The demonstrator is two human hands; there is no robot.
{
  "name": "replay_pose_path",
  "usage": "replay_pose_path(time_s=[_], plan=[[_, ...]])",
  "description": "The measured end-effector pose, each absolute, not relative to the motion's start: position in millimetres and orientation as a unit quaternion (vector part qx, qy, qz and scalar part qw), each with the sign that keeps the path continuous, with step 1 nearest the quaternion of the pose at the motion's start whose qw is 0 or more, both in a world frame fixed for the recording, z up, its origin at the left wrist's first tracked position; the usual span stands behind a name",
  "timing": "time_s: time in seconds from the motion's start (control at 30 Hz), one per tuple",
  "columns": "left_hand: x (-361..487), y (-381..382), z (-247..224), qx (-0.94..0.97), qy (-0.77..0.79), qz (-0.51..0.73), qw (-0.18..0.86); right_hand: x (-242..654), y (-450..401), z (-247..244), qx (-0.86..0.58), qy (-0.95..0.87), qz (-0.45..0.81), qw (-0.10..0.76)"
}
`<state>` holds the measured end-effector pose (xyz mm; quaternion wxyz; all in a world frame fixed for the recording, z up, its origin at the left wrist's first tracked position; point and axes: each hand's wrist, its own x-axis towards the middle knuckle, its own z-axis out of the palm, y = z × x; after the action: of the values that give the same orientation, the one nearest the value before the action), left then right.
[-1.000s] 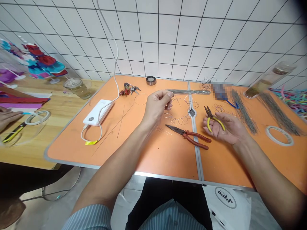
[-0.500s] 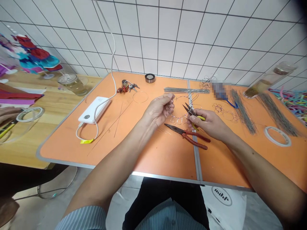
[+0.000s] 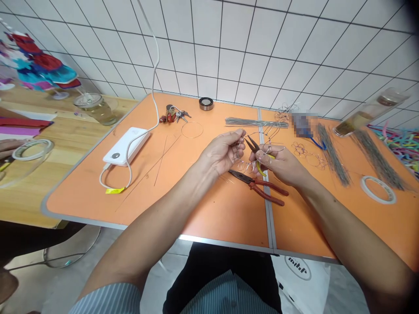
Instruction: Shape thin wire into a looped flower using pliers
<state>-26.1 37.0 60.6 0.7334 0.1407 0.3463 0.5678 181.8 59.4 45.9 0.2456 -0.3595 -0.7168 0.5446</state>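
My left hand pinches the edge of a looped silver wire ring above the orange tabletop. My right hand grips small yellow-handled pliers, whose dark jaws point up and left at the wire, close to my left fingers. I cannot tell whether the jaws bite the wire. Just below my hands, red-handled long-nose pliers lie on the table, touching neither hand.
A bundle of straight wires lies beyond my hands. Further left are a white power bank with its cable, keys and a plain wire ring. Tape and wire bundles lie right. A co-worker's hand rests at the left table.
My right hand has gone from palm-up with the pliers lying on it to gripping them, moving left to the wire ring. My hands are now closer together, and the view has shifted slightly.
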Motion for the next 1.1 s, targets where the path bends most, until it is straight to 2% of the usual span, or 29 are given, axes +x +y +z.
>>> replay_pose_path(time_s=[0.3, 1.1], plan=[[-26.1, 34.5, 60.5, 0.117, 0.323, 0.554, 0.758, 179.7, 61.2, 41.0, -0.340, -0.704, 0.565, 0.263], [-22.4, 33.6, 61.3, 0.099, 0.322, 0.546, 0.767, 175.7, 56.8, 47.3, -0.375, -0.777, 0.408, 0.299]])
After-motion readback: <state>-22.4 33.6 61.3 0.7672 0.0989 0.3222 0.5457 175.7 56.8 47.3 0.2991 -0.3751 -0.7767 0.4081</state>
